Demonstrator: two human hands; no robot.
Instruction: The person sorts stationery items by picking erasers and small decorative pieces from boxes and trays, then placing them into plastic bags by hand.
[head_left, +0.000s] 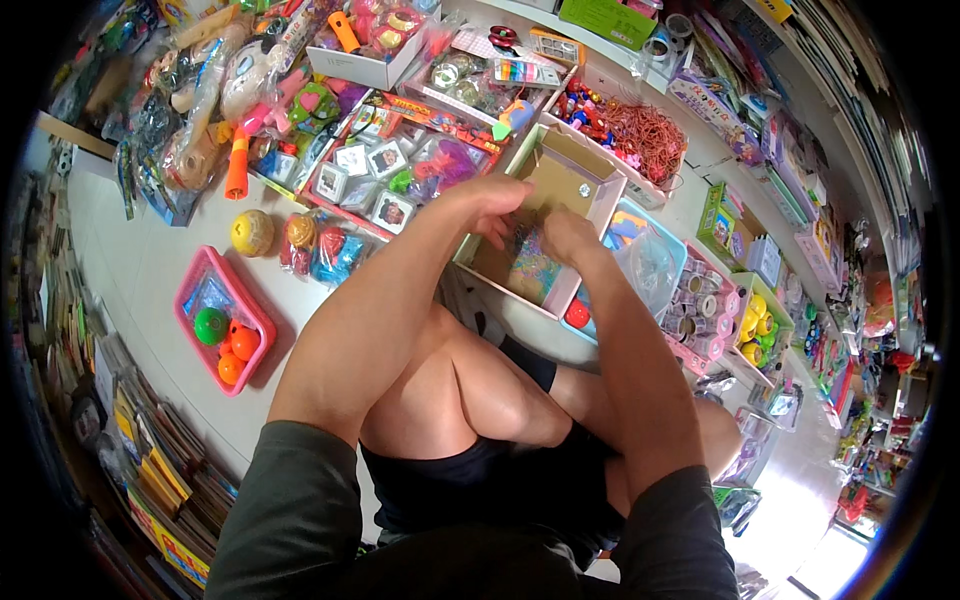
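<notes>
Before me on the floor stands an open cardboard box (574, 161) with a pale rim and brown inside. In its near part lies a tangle of thin multicoloured strands (534, 262), too fine to tell exactly what they are. My left hand (496, 208) is over the box's left side, thumb and fingers apart, with nothing visible in it. Reaching into the box from the right, my right hand (566, 234) has its fingers bent down beside the strands. Its fingertips are hidden, so whether it grips any cannot be told. A small shiny round piece (584, 190) sits near the far right wall.
A blue basket (681, 259) with a clear bag touches the box's right side. Behind stands a box of red cords and figures (637, 139). Packaged toys (390, 157) crowd the left. A pink basket (268, 330) holds balls; a yellow ball (253, 232) lies nearby.
</notes>
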